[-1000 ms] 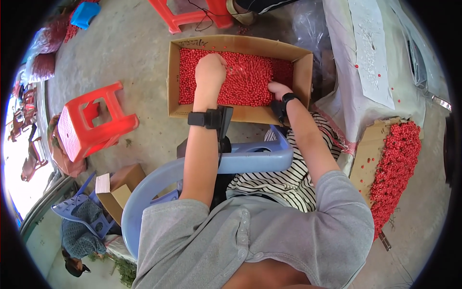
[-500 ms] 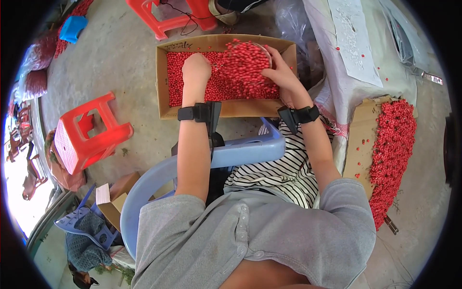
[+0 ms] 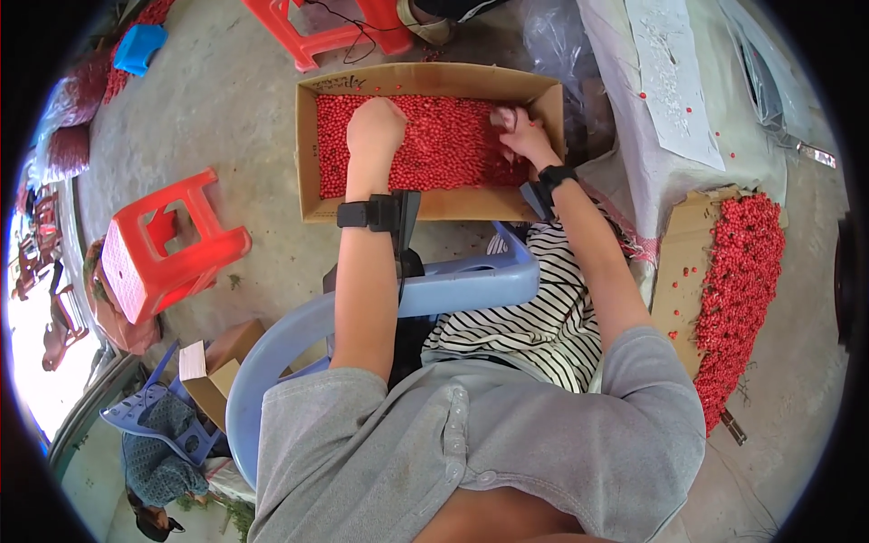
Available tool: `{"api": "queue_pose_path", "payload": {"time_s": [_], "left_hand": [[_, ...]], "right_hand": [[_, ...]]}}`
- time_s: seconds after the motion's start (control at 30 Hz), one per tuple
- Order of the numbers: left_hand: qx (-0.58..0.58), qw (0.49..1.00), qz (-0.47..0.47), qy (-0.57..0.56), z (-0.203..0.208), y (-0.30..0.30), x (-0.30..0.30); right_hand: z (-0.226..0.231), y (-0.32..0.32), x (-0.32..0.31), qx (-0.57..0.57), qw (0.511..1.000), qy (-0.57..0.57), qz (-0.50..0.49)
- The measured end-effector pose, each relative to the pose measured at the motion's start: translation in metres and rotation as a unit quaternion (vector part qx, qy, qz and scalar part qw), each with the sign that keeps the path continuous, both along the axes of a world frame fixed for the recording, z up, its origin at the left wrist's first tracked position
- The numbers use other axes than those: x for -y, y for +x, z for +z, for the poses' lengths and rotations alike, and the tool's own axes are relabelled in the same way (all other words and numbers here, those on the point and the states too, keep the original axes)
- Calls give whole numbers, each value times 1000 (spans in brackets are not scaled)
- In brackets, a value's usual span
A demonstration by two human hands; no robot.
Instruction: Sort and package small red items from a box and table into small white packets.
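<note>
A cardboard box [image 3: 427,206] in front of me holds a thick layer of small red berry-like balls [image 3: 444,131]. Over its left part my left hand [image 3: 376,131] is closed in a fist, back upward; whatever its fingers hold is hidden. My right hand [image 3: 527,138] reaches low into the right end of the box, fingers curled and blurred. Against those fingers shows a pale, shiny edge [image 3: 501,118], too smeared to name. Black straps with dark blocks circle both wrists.
A blue plastic chair's armrest [image 3: 462,282] lies between me and the box. Red stools stand at the left [image 3: 167,249] and far side [image 3: 330,41]. More red balls [image 3: 742,271] lie on cardboard at right, beside a white-covered surface [image 3: 625,136]. Another person [image 3: 167,466] is at lower left.
My right hand has lowered into the box's right end. The round mass of red balls it held up is out of sight. My left hand has barely shifted.
</note>
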State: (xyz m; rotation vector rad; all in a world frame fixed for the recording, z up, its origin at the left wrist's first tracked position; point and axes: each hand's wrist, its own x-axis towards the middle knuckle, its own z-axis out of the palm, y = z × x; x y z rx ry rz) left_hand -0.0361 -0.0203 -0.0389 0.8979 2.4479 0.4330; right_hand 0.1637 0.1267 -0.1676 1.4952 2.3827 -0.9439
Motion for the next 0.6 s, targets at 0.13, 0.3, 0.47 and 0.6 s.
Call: {"api": "queue_pose_path", "payload": {"time_s": [0.13, 0.3, 0.47, 0.6], "left_hand": [[-5, 1000, 3, -8, 4, 0, 6], [-7, 1000, -10, -23, 2, 4, 3], [-5, 999, -9, -31, 1, 4, 5], [-3, 999, -11, -32, -1, 4, 2]], "right_hand": [[-76, 1, 9, 46, 977, -206, 16], [-105, 15, 21, -34, 869, -466, -161], [-56, 10, 18, -145, 840, -502, -150], [-28, 17, 2, -138, 857, -474, -148]]}}
